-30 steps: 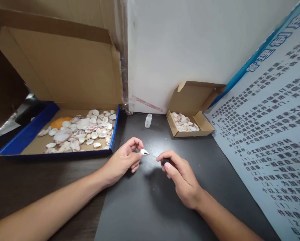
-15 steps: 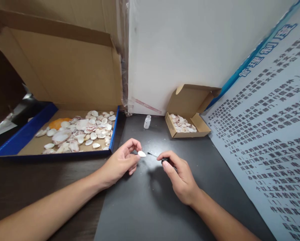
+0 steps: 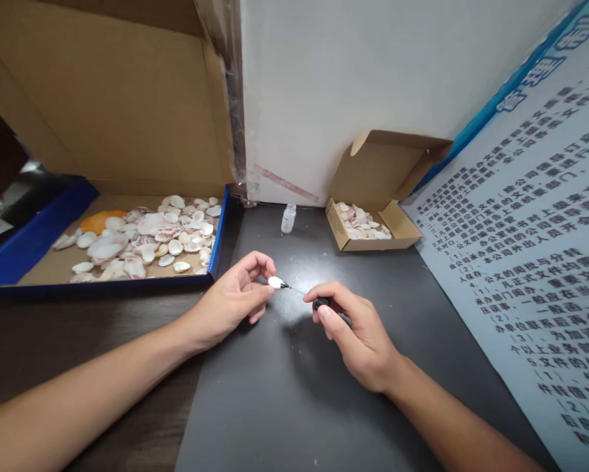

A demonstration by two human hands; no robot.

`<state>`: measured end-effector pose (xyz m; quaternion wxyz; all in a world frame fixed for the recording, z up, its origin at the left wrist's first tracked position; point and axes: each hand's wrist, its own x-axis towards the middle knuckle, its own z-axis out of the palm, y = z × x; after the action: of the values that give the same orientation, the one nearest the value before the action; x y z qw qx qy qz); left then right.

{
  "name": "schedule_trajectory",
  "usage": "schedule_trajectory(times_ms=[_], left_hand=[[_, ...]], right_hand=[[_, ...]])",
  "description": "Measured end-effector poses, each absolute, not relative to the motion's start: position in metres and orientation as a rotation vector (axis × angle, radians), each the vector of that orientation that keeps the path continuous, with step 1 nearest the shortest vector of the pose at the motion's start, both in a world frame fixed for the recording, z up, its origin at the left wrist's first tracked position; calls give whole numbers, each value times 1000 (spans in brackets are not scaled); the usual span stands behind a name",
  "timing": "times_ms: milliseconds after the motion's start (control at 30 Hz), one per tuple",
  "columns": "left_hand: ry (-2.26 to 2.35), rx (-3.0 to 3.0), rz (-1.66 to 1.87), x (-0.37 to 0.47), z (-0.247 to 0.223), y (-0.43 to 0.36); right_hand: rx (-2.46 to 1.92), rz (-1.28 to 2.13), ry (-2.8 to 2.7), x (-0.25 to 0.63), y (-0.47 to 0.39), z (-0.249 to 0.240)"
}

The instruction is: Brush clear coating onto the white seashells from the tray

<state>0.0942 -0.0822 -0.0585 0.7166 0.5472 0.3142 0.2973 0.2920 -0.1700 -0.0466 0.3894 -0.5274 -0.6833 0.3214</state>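
Note:
A small white seashell (image 3: 276,282) is pinched between the thumb and fingers of my left hand (image 3: 238,298). My right hand (image 3: 356,328) is closed round the black cap of a thin applicator brush (image 3: 321,303). The brush's dark tip overlaps the right end of the shell and appears to touch it. Behind my hands, a small clear bottle (image 3: 288,219) with whitish contents stands upright and uncapped on the dark tabletop (image 3: 255,406).
To the left lies an open blue-edged cardboard box (image 3: 216,252) with many seashells (image 3: 151,226) and one orange piece (image 3: 99,221). A smaller open carton (image 3: 380,244) of shells sits at the back right. A white wall (image 3: 294,98) and a printed poster (image 3: 535,262) border the table.
The brush tip has moved left, from just apart from the shell to its right end. The camera view has shifted slightly; the bottle and boxes stay in place.

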Motion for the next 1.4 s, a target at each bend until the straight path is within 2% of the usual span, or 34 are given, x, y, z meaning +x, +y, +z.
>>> schedule_trajectory(times_ms=[400,533,700,833,1000,1167,1400], left_hand=[[641,1229,667,92,-65,-81],[633,1210,675,92,-64,-82],[633,1191,677,93,-60,-84],[642,1204,676,94,-58,-85],[655,1227,659,93,-59,-84],[643,1211,664,94,-59,-84],[653,1195,661,95,-59,-85]], right_hand=[[-1368,749,-1724,291,-172,-46],[-1262,838,-1773,292,-173,-46],[-1380,755,-1722,294,-172,-46],[-1270,849,-1719,292,-172,-46],[-1402,741,-1668,293,-168,-47],[-1253,1021,-1562,299,-163,-51],[-1115,1228,-1446,297,-163,-44]])
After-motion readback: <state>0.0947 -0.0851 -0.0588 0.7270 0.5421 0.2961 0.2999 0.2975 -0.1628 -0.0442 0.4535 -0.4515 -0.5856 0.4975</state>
